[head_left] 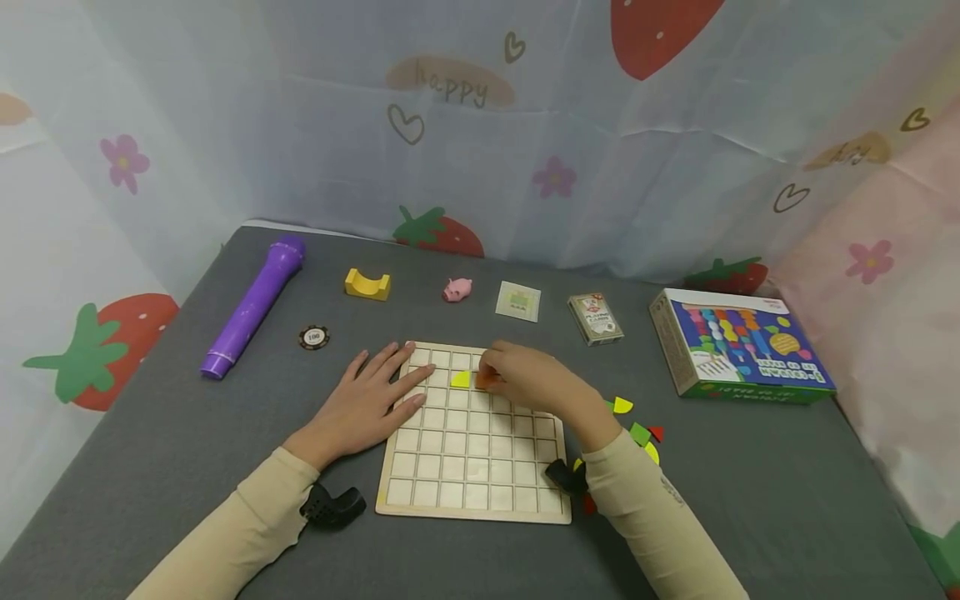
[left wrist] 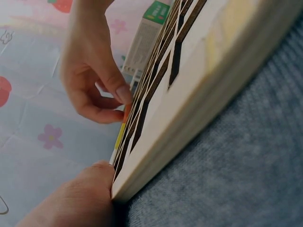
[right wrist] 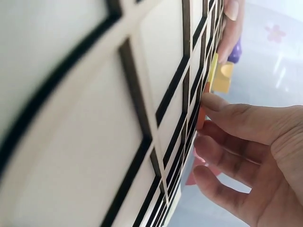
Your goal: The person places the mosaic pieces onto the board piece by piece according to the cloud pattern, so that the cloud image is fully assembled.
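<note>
**Orange tile pinched at the far rows of a wooden grid board**

Head view: the right hand (head_left: 525, 379) curls over the far rows of the square pale wooden grid board (head_left: 472, 467), which lies flat on the grey desk near its front edge. Its fingertips pinch a small orange flat piece (head_left: 482, 383) just beside a yellow flat tile (head_left: 461, 379) already lying in a cell. The left hand (head_left: 367, 404) rests open, fingers straight, on the board's far left corner. Loose coloured tiles (head_left: 637, 425) lie at the board's right edge. Along the desk's far edge stand a purple toy microphone (head_left: 253, 307) and a colourful cardboard box (head_left: 738, 346).

Left wrist view: seen edge-on, the board runs diagonally up the picture; thumb and forefinger close on the orange piece (left wrist: 126, 112), which stands on edge against the board's face, its long axis along the grid lines. The left thumb (left wrist: 90, 189) presses the board's corner.

Right wrist view: only here do the dark grid slots (right wrist: 170, 94) show close; the orange piece (right wrist: 202, 113) touches the board, the yellow tile (right wrist: 213, 66) beyond it.
</note>
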`<move>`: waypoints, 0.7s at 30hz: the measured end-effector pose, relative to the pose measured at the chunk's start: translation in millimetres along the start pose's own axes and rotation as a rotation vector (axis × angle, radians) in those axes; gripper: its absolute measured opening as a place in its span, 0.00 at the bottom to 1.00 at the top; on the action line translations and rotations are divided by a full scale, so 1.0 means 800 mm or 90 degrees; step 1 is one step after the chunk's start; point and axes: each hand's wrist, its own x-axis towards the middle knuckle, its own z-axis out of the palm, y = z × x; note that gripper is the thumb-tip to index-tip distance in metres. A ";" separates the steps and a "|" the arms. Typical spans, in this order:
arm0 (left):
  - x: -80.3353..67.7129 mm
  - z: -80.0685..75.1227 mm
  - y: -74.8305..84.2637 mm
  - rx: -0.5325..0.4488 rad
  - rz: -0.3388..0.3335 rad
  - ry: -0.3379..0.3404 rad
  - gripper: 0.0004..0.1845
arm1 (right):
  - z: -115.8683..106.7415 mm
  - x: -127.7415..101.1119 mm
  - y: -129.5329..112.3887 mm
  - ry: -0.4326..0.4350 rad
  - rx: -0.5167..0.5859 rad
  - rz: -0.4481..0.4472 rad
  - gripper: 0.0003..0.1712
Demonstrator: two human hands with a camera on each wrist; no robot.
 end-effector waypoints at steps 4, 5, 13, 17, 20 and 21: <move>0.000 0.000 0.000 0.003 0.003 0.004 0.28 | 0.000 0.004 -0.004 -0.007 -0.004 0.005 0.06; 0.000 0.000 0.000 0.005 0.003 0.004 0.28 | 0.000 0.005 -0.005 -0.008 -0.004 0.003 0.06; 0.001 -0.002 0.001 -0.004 0.000 -0.002 0.29 | -0.001 0.008 -0.008 -0.013 -0.002 0.001 0.06; 0.001 -0.003 0.002 -0.006 -0.002 -0.005 0.29 | 0.000 0.008 -0.006 -0.012 0.006 0.005 0.06; 0.001 -0.003 0.003 -0.002 -0.001 -0.005 0.29 | 0.001 0.008 -0.006 -0.016 0.004 0.008 0.06; 0.000 -0.003 0.003 -0.002 -0.001 -0.005 0.29 | 0.001 0.007 -0.007 -0.018 0.002 0.010 0.06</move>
